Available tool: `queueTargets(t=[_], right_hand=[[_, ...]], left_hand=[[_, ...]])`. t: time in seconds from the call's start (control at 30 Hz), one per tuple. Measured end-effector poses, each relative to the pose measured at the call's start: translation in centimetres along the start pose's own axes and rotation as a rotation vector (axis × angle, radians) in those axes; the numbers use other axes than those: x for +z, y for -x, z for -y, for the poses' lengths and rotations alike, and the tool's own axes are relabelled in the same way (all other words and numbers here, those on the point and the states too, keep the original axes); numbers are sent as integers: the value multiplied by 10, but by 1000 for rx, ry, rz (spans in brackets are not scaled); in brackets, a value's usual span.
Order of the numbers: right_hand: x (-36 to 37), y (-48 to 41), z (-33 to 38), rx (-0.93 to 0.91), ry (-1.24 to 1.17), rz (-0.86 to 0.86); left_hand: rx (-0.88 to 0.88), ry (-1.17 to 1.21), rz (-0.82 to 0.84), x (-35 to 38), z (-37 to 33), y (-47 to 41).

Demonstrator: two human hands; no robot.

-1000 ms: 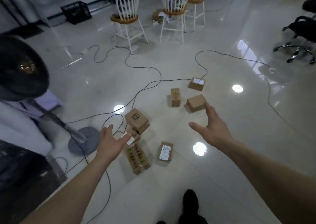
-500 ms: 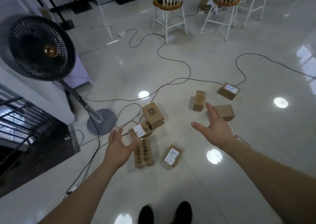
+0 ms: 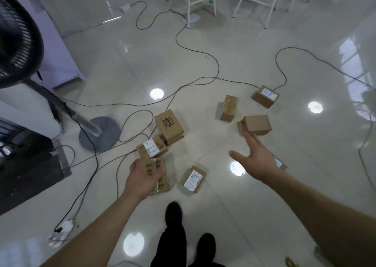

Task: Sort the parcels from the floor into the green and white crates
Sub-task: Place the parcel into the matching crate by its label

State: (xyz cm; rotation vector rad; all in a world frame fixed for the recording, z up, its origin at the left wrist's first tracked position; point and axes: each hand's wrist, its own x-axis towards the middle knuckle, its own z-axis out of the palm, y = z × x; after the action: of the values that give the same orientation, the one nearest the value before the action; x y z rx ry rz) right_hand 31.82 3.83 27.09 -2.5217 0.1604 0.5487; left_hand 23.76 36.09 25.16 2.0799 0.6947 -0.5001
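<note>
Both bare arms stretch up from the bottom of the frame over parcels scattered on the glossy floor (image 3: 203,63). The left hand (image 3: 142,178), low centre, hangs over a long green-labelled parcel (image 3: 161,182), fingers loosely curved; whether they touch it I cannot tell. The right hand (image 3: 257,161), right of centre, is palm down, fingers spread and thumb out, fingertips pointing at a plain box (image 3: 257,124) just above them.
</note>
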Motion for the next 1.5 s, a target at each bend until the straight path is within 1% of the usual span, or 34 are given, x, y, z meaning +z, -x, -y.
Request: queueTargets(t=[0.17, 0.27, 0.37, 0.53, 0.6, 0.7, 0.87, 0.97, 1.07, 1.17, 1.27, 1.37, 1.5], right_hand=[[26, -46, -13, 76, 41, 45], [54, -73, -32, 109, 29, 83], [89, -107, -60, 131, 63, 143], [159, -175, -112, 117, 106, 219], [193, -201, -134, 112, 119, 253], [249, -238, -167, 106, 136, 287], [348, -282, -215, 63, 160, 399], [402, -299, -233, 19, 163, 448], [447, -310, -239, 13, 133, 556], [479, -313, -240, 52, 35, 611], [488, -307, -233, 123, -72, 579], [470, -286, -215, 170, -116, 564], [426, -255, -176, 214, -208, 543]], left_hand=[[-81, 20, 90, 24, 10, -54], [-115, -2, 145, 50, 40, -93], [-180, -19, 189, 86, 69, -128], [-245, 29, 196, 157, 109, -169], [-305, 79, 205, 192, 130, -188], [-386, 199, 177, 249, 164, -217], [-635, 372, 188, 340, 218, -274], [-750, 475, 186, 379, 249, -305], [-836, 562, 166, 406, 266, -327], [-850, 672, 196, 419, 273, -341], [-811, 700, 118, 412, 272, -341], [-725, 679, 37, 385, 261, -325], [-619, 654, 18, 326, 219, -298]])
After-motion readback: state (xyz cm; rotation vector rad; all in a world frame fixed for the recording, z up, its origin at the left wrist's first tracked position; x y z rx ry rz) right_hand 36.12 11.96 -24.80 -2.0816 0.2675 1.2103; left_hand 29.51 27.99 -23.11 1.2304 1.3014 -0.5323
